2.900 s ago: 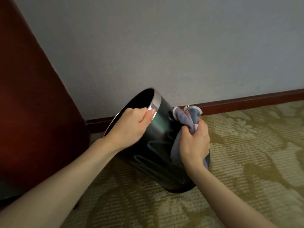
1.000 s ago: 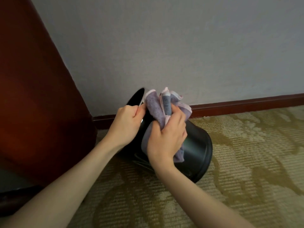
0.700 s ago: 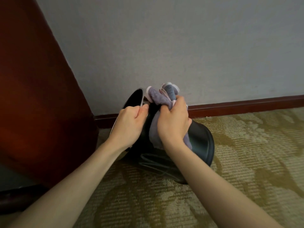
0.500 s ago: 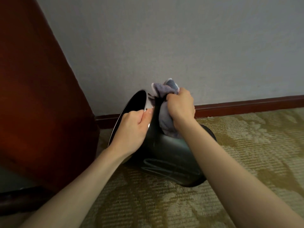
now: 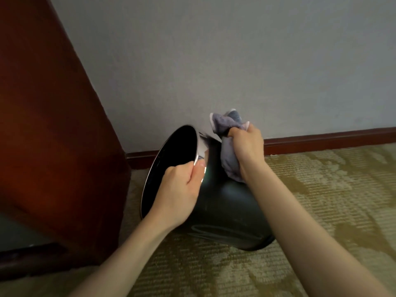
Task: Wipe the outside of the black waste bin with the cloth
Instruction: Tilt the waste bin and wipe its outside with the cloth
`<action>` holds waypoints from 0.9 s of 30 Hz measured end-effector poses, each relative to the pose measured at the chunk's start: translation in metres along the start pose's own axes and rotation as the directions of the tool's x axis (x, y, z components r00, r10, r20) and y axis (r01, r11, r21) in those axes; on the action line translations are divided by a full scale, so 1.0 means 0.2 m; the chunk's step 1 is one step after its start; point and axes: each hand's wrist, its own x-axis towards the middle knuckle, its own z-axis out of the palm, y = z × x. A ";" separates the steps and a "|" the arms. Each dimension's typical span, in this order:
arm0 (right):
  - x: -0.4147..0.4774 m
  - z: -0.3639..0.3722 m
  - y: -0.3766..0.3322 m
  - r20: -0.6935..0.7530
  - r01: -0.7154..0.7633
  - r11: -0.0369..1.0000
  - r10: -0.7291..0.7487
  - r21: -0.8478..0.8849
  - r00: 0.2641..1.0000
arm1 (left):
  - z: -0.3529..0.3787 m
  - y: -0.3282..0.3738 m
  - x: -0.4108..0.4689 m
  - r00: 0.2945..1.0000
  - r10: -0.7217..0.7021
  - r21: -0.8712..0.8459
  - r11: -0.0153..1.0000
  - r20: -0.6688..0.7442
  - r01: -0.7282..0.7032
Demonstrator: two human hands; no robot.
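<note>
The black waste bin [image 5: 225,202] is being held tilted on the carpet [image 5: 321,200], close to the wall [image 5: 235,61], with its mouth turned toward the wooden panel [image 5: 53,125] on the left and one edge of its base resting on the floor. Its silver rim [image 5: 201,146] is being pinched by the left hand [image 5: 180,189], with the thumb on the outside and the fingers hooked over the edge. The cloth [image 5: 230,163] is being gripped in a tight bunch by the right hand [image 5: 246,146], fingers closed round it, and is being pressed against the bin's upper far side.

Several risks are being carried here. The bin is being balanced on a narrow contact, so a sideways push from the wiping hand is likely to roll it or make it slip on the carpet. The rim is being held only by a pinch on smooth metal, which may well slide. Because the cloth is being used bunched (little of it seems to be touching), patches are probably being missed. The far side is not being seen at all, so streaks there would go unnoticed, and the knuckles may be scraped against the wall.
</note>
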 end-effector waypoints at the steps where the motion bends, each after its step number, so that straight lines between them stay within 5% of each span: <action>1: -0.05 0.00 0.00 -0.059 0.005 1.000 -0.003 0.025 0.998 | 0.00 0.00 0.00 1.000 -0.016 -0.007 1.000 -0.006 0.016; 6: -0.38 0.03 0.05 -0.263 0.219 0.946 -0.154 0.239 0.952 | 0.01 0.00 0.07 0.990 -0.138 -0.104 0.986 -0.041 0.133; 10: -0.56 0.06 0.14 -0.269 0.405 0.899 -0.353 0.167 0.896 | 0.02 0.00 0.10 0.987 -0.157 -0.085 0.984 -0.028 0.154; 22: -0.27 -0.01 0.02 -0.155 0.248 0.963 -0.262 -0.102 0.953 | 0.06 0.03 0.12 0.997 -0.006 0.081 0.997 -0.075 0.012; 27: 0.02 -0.02 -0.08 0.127 0.160 0.966 -0.136 -0.202 0.982 | 0.06 0.06 0.01 0.999 0.033 0.071 0.997 -0.043 -0.030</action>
